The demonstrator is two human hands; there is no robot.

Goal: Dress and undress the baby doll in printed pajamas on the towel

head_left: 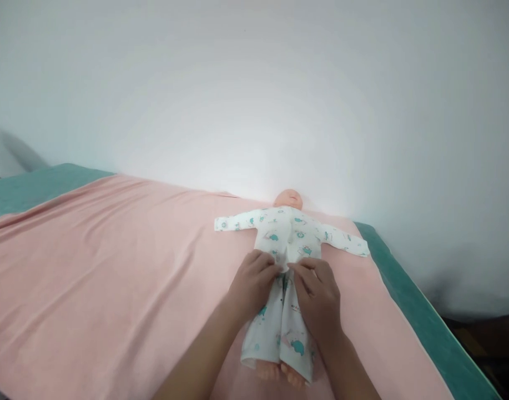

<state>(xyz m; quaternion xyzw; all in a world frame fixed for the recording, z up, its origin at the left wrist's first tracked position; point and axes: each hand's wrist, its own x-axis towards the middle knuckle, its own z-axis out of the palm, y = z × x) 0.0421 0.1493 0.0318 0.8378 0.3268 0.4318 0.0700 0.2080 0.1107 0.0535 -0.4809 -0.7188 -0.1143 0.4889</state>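
Observation:
A baby doll (288, 198) lies on its back, head toward the wall and bare feet toward me. It wears a white long-sleeved baby outfit (296, 230) printed with teal and pink figures, its sleeves spread out to both sides. At the doll's waist, my left hand (256, 280) pinches the fabric between thumb and fingers. Just beside it, my right hand (317, 291) pinches the same area of cloth from the other side. The fingertips of both hands almost meet at the front opening. Small dark dots, perhaps snaps, show on the leg part below.
A pink blanket (112, 266) with some wrinkles lies under the doll. Beneath it, a teal covering (421, 311) shows along the right edge and at the far left. A plain white wall (237, 94) rises behind. Something dark stands at the lower right, beyond the edge.

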